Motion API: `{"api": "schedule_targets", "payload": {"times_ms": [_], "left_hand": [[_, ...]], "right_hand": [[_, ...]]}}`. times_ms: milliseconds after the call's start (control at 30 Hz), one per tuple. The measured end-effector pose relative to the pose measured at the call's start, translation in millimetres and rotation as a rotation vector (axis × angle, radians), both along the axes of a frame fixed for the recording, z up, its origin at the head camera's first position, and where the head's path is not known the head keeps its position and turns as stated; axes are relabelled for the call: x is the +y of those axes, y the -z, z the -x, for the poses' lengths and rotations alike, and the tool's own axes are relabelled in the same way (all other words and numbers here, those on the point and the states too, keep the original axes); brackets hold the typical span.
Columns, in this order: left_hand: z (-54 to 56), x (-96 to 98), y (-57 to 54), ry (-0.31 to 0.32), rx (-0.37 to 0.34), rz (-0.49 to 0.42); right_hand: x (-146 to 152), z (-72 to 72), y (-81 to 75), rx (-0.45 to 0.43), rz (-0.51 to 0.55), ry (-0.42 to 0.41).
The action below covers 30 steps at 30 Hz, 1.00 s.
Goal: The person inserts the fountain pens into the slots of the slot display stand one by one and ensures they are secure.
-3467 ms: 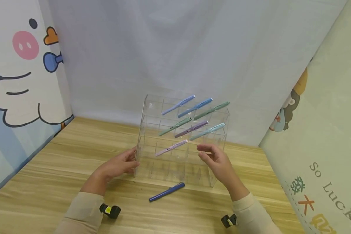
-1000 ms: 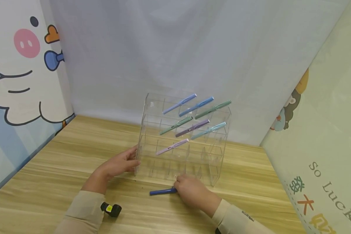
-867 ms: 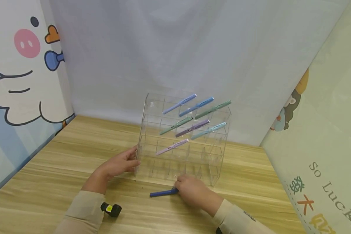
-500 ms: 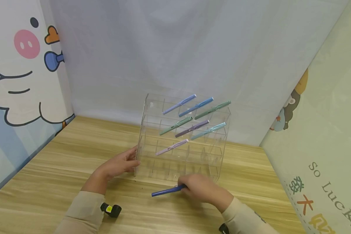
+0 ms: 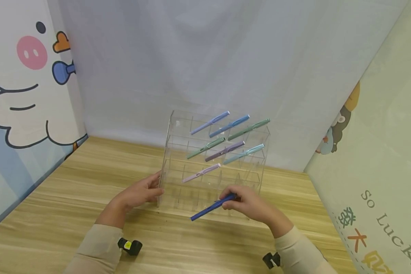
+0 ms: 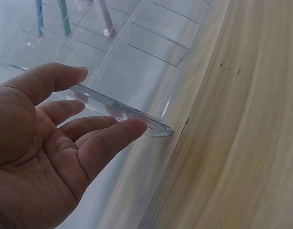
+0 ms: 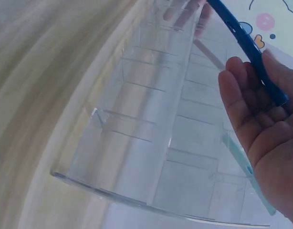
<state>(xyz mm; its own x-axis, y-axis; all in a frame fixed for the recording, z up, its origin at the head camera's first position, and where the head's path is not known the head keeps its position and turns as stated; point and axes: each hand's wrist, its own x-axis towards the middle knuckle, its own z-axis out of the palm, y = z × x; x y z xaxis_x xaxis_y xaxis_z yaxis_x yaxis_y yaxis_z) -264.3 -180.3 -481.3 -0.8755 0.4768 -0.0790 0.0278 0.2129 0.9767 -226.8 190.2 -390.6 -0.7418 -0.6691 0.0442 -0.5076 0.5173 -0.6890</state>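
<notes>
A dark blue capped pen (image 5: 210, 207) is pinched by my right hand (image 5: 251, 205) between thumb and fingers, held tilted in the air before the lower tiers of a clear acrylic pen rack (image 5: 168, 167). In the right wrist view the same blue pen (image 7: 242, 40) slants up from the fingers. My left hand (image 5: 138, 193) holds the rack's left side panel. In the left wrist view its thumb lies on one side of the panel edge (image 6: 122, 107), its fingers on the other. Several pens rest slanted on the rack, including a pink pen (image 5: 201, 173) and a purple pen (image 5: 225, 151).
On the upper tiers are a lavender pen (image 5: 210, 122), a green pen (image 5: 248, 129) and a light blue pen (image 5: 244, 154). The rack stands on a wooden table (image 5: 99, 171), with a pale curtain (image 5: 205, 57) behind it and printed cloth walls at both sides.
My right hand went down from beside the rack, took hold of the blue pen on the table, and raised it toward the rack's lower front. My left hand has stayed at the panel.
</notes>
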Motion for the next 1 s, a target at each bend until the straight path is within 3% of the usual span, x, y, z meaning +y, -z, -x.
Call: {"api": "schedule_targets", "payload": {"times_ms": [300,500,700,1000], "left_hand": [[-0.6,-0.8,-1.3,-0.006,-0.005,0.017],[-1.5,-0.4,-1.9,-0.007,-0.004,0.014],[-1.4,-0.3,-2.1,-0.009,0.001,0.013],[-2.3,-0.4,-2.9,-0.015,0.002,0.013]], "right_hand": [[12,5.9,-11.6,0.051,0.174,0.085],[20,12.5,-18.7,0.041,0.373,0.125],[27,21.2,-25.6,0.092,0.554,0.200],[32,27.4,-36.6,0.187,0.609,0.312]]}}
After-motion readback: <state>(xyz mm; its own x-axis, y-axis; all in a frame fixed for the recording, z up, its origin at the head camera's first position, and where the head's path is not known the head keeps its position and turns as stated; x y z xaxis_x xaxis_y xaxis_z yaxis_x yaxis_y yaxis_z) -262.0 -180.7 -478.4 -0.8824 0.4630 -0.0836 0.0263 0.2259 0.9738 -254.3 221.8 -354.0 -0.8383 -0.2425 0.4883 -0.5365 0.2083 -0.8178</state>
